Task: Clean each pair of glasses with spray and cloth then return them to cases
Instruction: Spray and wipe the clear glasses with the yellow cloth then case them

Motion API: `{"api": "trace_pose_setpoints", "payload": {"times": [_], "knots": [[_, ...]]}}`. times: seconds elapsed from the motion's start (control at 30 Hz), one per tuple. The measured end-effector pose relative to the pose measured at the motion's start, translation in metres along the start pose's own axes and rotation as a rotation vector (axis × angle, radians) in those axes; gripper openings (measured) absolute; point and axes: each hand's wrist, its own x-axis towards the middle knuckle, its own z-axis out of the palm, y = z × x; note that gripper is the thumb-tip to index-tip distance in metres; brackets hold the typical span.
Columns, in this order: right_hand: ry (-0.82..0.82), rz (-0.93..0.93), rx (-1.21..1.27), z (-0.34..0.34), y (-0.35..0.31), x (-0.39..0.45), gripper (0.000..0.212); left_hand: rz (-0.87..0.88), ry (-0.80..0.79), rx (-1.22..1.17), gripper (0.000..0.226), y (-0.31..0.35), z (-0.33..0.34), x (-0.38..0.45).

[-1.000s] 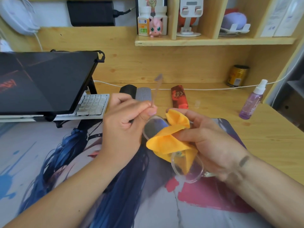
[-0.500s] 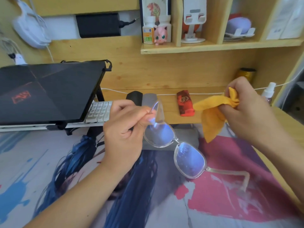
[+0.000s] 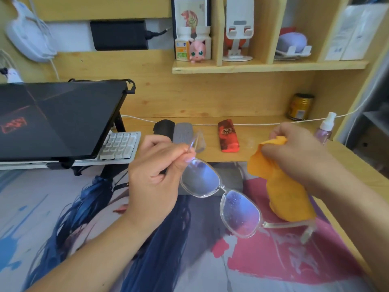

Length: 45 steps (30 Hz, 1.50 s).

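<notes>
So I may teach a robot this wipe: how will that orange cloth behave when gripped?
Likely floppy: the cloth droops in folds below the right hand pinching its top. Probably very light, since that pinch alone carries it. It should crumple rather than hold shape, so it may need pressing against the glasses.

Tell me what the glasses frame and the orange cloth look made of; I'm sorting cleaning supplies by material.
The glasses frame looks like clear glossy plastic: the mat's colours show through its rims and arms. The orange cloth looks like a soft matte fabric, likely microfibre: it hangs in limp folds from the right hand, with no shine.
</notes>
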Motion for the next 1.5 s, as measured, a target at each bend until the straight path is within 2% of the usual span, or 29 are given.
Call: {"api": "trace_pose_setpoints", "payload": {"times": [0.1, 0.23, 0.33, 0.4, 0.5, 0.57, 0.63, 0.67, 0.77, 0.87, 0.9, 0.97, 1.0, 1.07, 1.2, 1.33, 1.4, 1.5], "knots": [[0.019, -0.015, -0.062, 0.006, 0.001, -0.002, 0.019, 0.004, -0.008, -0.001, 0.022, 0.0, 0.0, 0.002], [0.109, 0.13, 0.27, 0.005, -0.002, 0.005, 0.038, 0.011, -0.025, 0.031, 0.023, 0.002, -0.001, 0.002], [0.173, 0.102, 0.322, 0.007, -0.003, 0.006, 0.039, 0.027, -0.035, 0.088, 0.024, 0.003, 0.0, 0.002], [0.059, 0.01, 0.305, 0.014, -0.003, -0.002, 0.041, 0.037, -0.028, 0.111, 0.023, 0.004, 0.001, 0.002], [-0.301, -0.094, 0.263, 0.025, -0.005, -0.018, 0.039, 0.035, -0.006, 0.117, 0.021, 0.004, 0.0, 0.002], [-0.533, -0.082, 0.39, 0.032, -0.003, -0.024, 0.062, 0.047, -0.01, 0.146, 0.019, 0.001, -0.003, 0.002], [-0.613, -0.047, 0.527, 0.033, 0.001, -0.026, 0.088, 0.072, -0.022, 0.172, 0.016, -0.002, -0.005, 0.003], [-0.649, -0.075, 0.561, 0.03, 0.002, -0.027, 0.088, 0.083, -0.021, 0.183, 0.015, -0.003, -0.006, 0.003], [-0.734, -0.151, 0.626, 0.018, 0.004, -0.023, 0.068, 0.103, 0.002, 0.215, 0.013, -0.005, -0.009, 0.005], [-0.728, -0.12, 0.661, 0.018, 0.006, -0.019, 0.069, 0.15, 0.009, 0.251, 0.014, -0.002, -0.01, 0.007], [-0.719, -0.135, 0.625, 0.023, 0.006, -0.019, 0.062, 0.174, 0.007, 0.264, 0.015, 0.0, -0.009, 0.007], [-0.694, -0.164, 0.564, 0.033, 0.003, -0.024, 0.03, 0.235, -0.008, 0.293, 0.018, 0.005, -0.006, 0.007], [-0.681, -0.152, 0.553, 0.037, 0.0, -0.027, 0.021, 0.264, -0.013, 0.303, 0.02, 0.007, -0.005, 0.007], [-0.697, -0.117, 0.528, 0.041, -0.003, -0.03, 0.023, 0.302, -0.01, 0.315, 0.024, 0.011, -0.004, 0.006], [-0.842, -0.083, 0.52, 0.044, -0.003, -0.034, 0.025, 0.299, 0.006, 0.315, 0.024, 0.014, -0.002, 0.005], [-0.842, -0.087, 0.538, 0.048, -0.002, -0.035, 0.027, 0.253, -0.032, 0.266, 0.025, 0.015, 0.001, 0.005], [-0.944, -0.069, 0.581, 0.044, 0.0, -0.033, 0.016, 0.184, -0.057, 0.204, 0.032, 0.013, 0.001, 0.004], [-1.081, 0.024, 0.707, 0.035, 0.003, -0.031, 0.022, 0.103, -0.072, 0.092, 0.028, 0.012, -0.002, 0.005]]}}
